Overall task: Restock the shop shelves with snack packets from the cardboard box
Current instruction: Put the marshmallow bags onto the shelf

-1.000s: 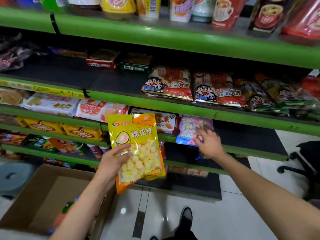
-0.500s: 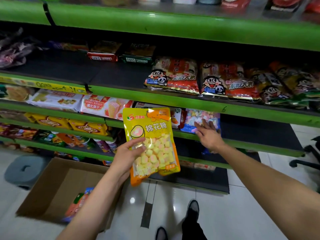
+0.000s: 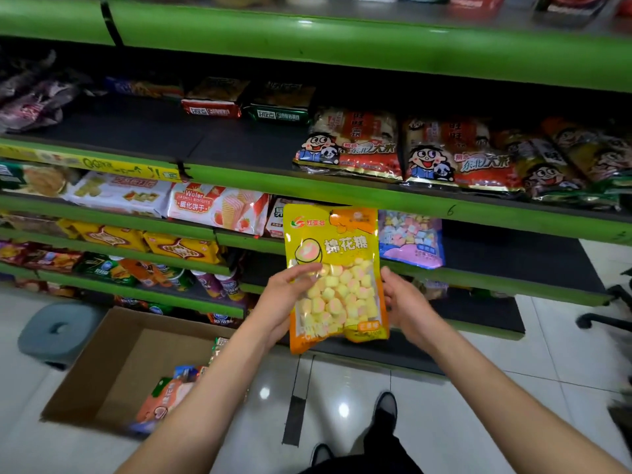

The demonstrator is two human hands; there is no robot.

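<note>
Holding a yellow marshmallow packet upright at the centre of the frame, in front of the green shelves: left hand with thumb curled over the packet's front and fingers behind its left edge, right hand cupping the right edge, its grip also closed on the packet. Showing through the packet's clear window, pale yellow and pink marshmallows. Just behind and right of it, on a middle shelf, lying a blue and pink packet of pastel cubes. Lower left of the frame, standing open on the tiled floor, a cardboard box with a few snack packets in its right-hand corner, one orange, much of its bottom bare. Filling the upper right shelf, red and gold rice cracker bags side by side; centre left, a pink wafer pack and yellow packets below. Left of the box, resting on the floor, a grey stool.
</note>
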